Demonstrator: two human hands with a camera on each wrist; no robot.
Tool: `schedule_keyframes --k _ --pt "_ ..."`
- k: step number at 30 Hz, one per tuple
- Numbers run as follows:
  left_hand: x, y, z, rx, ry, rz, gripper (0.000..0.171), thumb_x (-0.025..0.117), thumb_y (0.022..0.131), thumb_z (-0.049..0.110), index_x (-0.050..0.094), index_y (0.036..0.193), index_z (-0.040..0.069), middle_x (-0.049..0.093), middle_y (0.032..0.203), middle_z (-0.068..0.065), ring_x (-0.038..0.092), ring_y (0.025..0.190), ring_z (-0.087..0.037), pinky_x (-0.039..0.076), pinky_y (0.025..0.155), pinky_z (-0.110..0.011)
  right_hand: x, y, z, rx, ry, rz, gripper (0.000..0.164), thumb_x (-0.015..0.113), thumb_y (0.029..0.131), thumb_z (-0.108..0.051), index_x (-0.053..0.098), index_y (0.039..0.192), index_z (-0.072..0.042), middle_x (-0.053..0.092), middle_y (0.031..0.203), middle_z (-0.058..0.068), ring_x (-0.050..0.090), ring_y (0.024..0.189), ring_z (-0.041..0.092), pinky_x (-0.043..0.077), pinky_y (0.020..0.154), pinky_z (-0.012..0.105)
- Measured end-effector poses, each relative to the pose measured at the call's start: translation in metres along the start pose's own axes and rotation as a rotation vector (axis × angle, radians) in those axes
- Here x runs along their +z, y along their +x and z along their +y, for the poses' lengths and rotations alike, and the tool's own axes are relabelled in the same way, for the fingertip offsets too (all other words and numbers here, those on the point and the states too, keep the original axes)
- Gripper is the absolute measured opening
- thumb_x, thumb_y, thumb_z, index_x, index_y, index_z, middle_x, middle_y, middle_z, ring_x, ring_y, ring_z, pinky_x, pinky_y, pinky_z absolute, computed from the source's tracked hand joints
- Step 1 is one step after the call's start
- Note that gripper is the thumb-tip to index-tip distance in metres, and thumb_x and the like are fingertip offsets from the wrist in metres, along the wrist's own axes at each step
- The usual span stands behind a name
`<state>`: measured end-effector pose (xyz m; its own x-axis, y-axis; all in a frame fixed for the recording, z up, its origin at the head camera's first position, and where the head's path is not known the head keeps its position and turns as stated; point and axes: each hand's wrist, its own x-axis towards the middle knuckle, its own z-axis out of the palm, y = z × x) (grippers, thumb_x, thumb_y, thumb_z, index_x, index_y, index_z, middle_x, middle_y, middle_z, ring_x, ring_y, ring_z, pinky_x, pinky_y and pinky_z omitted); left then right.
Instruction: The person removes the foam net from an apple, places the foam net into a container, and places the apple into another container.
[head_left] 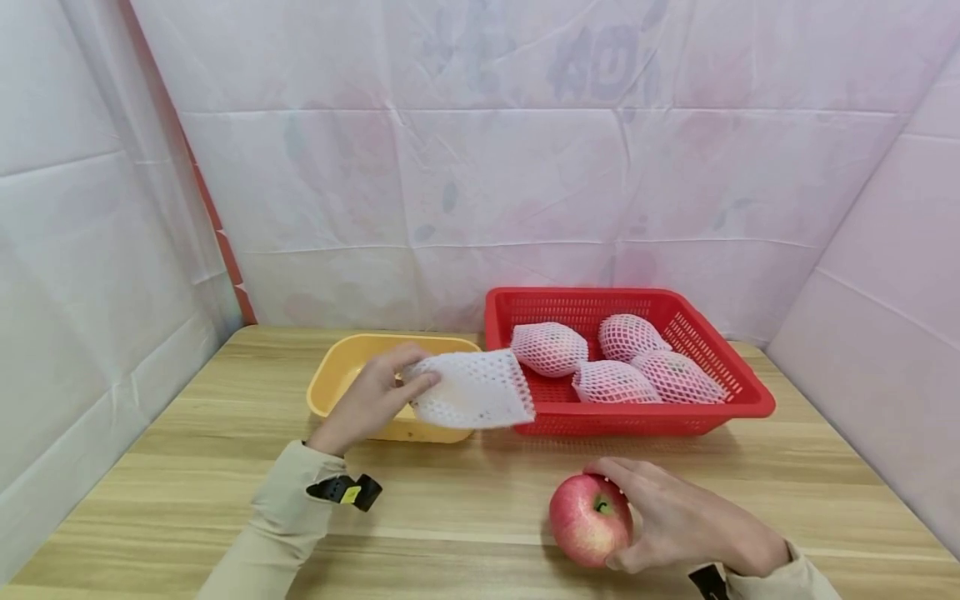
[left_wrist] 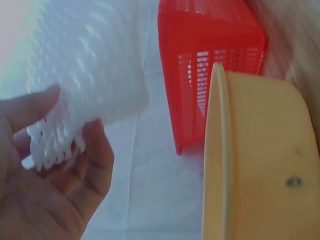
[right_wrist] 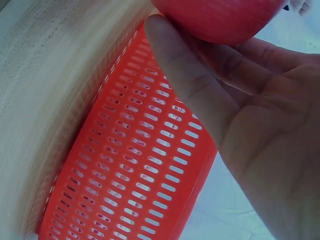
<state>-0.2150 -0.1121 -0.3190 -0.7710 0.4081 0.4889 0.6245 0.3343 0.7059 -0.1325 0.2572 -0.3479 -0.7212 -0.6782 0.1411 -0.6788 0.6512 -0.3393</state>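
Observation:
A white foam net sleeve (head_left: 474, 390) is pinched at its left end by my left hand (head_left: 373, 393), above the yellow basin (head_left: 327, 375). In the left wrist view the foam net sleeve (left_wrist: 90, 60) hangs between thumb and fingers, its mesh end toward the palm. My right hand (head_left: 675, 515) grips a red apple (head_left: 587, 521) from its right side, near the front of the table. Thumb and fingers curve round the apple (right_wrist: 225, 20) in the right wrist view, where its upper part is cut off.
A red basket (head_left: 630, 419) stands behind the apple, holding several fruits in pink-white foam nets (head_left: 615, 382). The basin sits left of it on the wooden table (head_left: 442, 492). White cloth (head_left: 510, 183) hangs behind and at both sides.

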Motion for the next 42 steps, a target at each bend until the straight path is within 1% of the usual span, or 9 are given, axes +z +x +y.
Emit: schedule_keyframes --k 4,7,11,16,19,23,31,37,42 --pt "-0.005 0.001 -0.008 -0.045 0.042 0.127 0.015 0.068 0.097 0.004 0.071 0.110 -0.003 0.069 0.098 -0.011 0.057 0.071 -0.012 0.051 0.059 -0.025 0.000 0.000 0.000 -0.026 -0.024 0.023 0.075 0.090 0.061 -0.034 0.058 0.124 -0.011 0.058 0.111 -0.011 0.056 0.097 0.009 0.054 0.075 0.029" --pt "-0.008 0.002 -0.013 -0.084 0.058 0.195 0.022 0.071 0.095 0.005 0.071 0.115 -0.003 0.072 0.101 -0.014 0.057 0.067 -0.010 0.049 0.055 -0.023 0.000 0.001 0.000 -0.043 -0.034 0.041 0.075 0.090 0.060 -0.033 0.058 0.123 -0.011 0.058 0.111 -0.011 0.057 0.096 0.009 0.054 0.075 0.029" --pt "-0.011 0.002 -0.019 -0.103 0.087 0.253 0.024 0.076 0.091 0.003 0.070 0.113 -0.003 0.073 0.095 -0.013 0.058 0.072 -0.012 0.046 0.060 -0.022 0.000 0.001 0.000 -0.018 0.004 0.013 0.072 0.089 0.062 -0.034 0.058 0.123 -0.013 0.058 0.111 -0.013 0.056 0.096 0.008 0.054 0.073 0.028" --pt "-0.014 0.004 -0.026 -0.129 0.154 0.297 0.017 0.080 0.086 0.003 0.070 0.099 0.000 0.073 0.089 -0.011 0.062 0.079 -0.018 0.046 0.067 -0.023 -0.001 0.000 0.000 0.025 0.037 -0.024 0.072 0.088 0.064 -0.036 0.058 0.124 -0.013 0.057 0.112 -0.013 0.054 0.098 0.008 0.054 0.073 0.027" --pt "-0.016 0.005 -0.030 -0.144 0.208 0.296 0.014 0.081 0.086 0.005 0.069 0.093 0.000 0.073 0.088 -0.011 0.064 0.080 -0.021 0.048 0.071 -0.028 0.000 0.000 0.000 0.010 -0.003 -0.009 0.075 0.089 0.062 -0.037 0.058 0.125 -0.011 0.058 0.113 -0.010 0.055 0.099 0.011 0.054 0.074 0.029" --pt "-0.020 0.004 -0.034 -0.187 0.262 0.271 0.014 0.079 0.088 0.008 0.070 0.095 0.000 0.073 0.090 -0.011 0.063 0.078 -0.021 0.049 0.070 -0.034 0.001 0.000 0.001 -0.021 -0.051 0.017 0.077 0.090 0.061 -0.037 0.058 0.125 -0.009 0.059 0.113 -0.007 0.057 0.099 0.013 0.055 0.076 0.031" --pt "-0.028 0.006 -0.043 -0.247 0.258 0.224 0.015 0.075 0.091 0.006 0.072 0.101 -0.005 0.073 0.093 -0.016 0.064 0.074 -0.022 0.051 0.065 -0.031 0.002 -0.001 0.001 -0.041 -0.060 0.022 0.074 0.090 0.061 -0.036 0.058 0.123 -0.010 0.058 0.112 -0.009 0.056 0.098 0.012 0.054 0.076 0.030" --pt "-0.031 0.003 -0.050 -0.285 0.327 0.185 0.017 0.073 0.093 0.008 0.071 0.102 -0.006 0.073 0.100 -0.019 0.068 0.088 -0.031 0.055 0.079 -0.046 0.001 0.000 -0.001 -0.010 -0.041 0.009 0.072 0.089 0.062 -0.036 0.059 0.122 -0.011 0.058 0.111 -0.012 0.056 0.097 0.009 0.054 0.075 0.029" --pt "-0.034 0.002 -0.054 -0.271 0.384 0.126 0.016 0.074 0.092 0.008 0.071 0.101 -0.006 0.072 0.101 -0.021 0.067 0.092 -0.035 0.054 0.083 -0.052 0.000 0.002 -0.001 0.046 0.015 -0.051 0.071 0.088 0.064 -0.037 0.058 0.123 -0.012 0.057 0.112 -0.014 0.054 0.097 0.008 0.055 0.074 0.028"
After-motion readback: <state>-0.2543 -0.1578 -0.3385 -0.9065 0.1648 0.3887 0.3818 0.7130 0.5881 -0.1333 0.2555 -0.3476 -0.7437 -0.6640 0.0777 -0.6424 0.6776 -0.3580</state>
